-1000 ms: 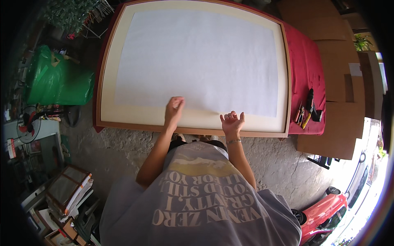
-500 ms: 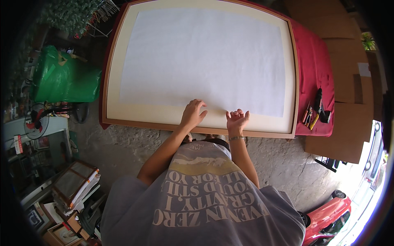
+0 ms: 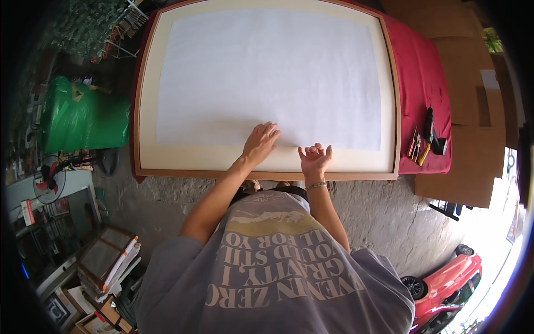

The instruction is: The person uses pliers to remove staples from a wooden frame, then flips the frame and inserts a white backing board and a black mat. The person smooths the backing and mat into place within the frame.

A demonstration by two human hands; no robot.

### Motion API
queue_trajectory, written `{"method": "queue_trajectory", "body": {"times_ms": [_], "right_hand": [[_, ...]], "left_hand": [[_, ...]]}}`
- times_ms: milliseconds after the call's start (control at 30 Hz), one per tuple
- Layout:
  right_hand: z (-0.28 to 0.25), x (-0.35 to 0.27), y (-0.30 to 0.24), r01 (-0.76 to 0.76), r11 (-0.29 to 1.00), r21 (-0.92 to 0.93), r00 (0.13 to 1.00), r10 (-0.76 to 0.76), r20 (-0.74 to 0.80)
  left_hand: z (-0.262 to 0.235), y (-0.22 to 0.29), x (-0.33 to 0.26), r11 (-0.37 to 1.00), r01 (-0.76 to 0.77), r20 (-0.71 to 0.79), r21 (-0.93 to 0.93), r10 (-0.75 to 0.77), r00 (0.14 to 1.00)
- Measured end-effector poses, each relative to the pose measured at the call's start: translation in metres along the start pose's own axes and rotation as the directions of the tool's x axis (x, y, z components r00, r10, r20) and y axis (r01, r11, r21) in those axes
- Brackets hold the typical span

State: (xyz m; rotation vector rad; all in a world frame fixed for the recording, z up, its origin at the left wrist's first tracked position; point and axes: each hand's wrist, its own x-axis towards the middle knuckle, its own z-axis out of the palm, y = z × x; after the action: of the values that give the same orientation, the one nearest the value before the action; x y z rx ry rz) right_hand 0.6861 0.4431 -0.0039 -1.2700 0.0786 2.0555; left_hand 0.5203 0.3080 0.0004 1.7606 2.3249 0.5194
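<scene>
A large wooden picture frame (image 3: 267, 177) lies flat in front of me. Inside it a cream border (image 3: 200, 157) surrounds a big white sheet (image 3: 261, 67). My left hand (image 3: 260, 142) is palm down over the sheet's near edge, its fingers stretched out and holding nothing; whether it touches the sheet I cannot tell. To its right, my right hand (image 3: 316, 158) is turned palm up over the near border. Its fingers are loosely bent and a little apart, and the palm shows nothing in it.
Red cloth (image 3: 417, 72) covers the table beneath, with pliers and other hand tools (image 3: 425, 145) on its right side. Cardboard sheets (image 3: 473, 150) stand farther right. At the left are a green plastic-wrapped bundle (image 3: 83, 119), a fan (image 3: 49, 178) and stacked frames (image 3: 105, 259).
My left hand has moved slightly farther over the sheet, its fingers straighter. My right hand remains palm up, nearly in place. The view has shifted a little.
</scene>
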Motion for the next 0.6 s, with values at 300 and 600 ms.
{"method": "queue_trajectory", "body": {"times_ms": [300, 600], "right_hand": [[-0.004, 0.0, 0.001, 0.014, 0.999, -0.032, 0.998, -0.012, 0.054], [0.011, -0.034, -0.024, 0.565, -0.73, -0.385, 0.393, -0.172, 0.903]], "left_hand": [[0.009, -0.004, 0.008, 0.946, -0.282, 0.042, 0.16, 0.279, 0.959], [0.004, 0.002, 0.001, 0.93, -0.317, -0.02, 0.188, 0.326, 0.945]]}}
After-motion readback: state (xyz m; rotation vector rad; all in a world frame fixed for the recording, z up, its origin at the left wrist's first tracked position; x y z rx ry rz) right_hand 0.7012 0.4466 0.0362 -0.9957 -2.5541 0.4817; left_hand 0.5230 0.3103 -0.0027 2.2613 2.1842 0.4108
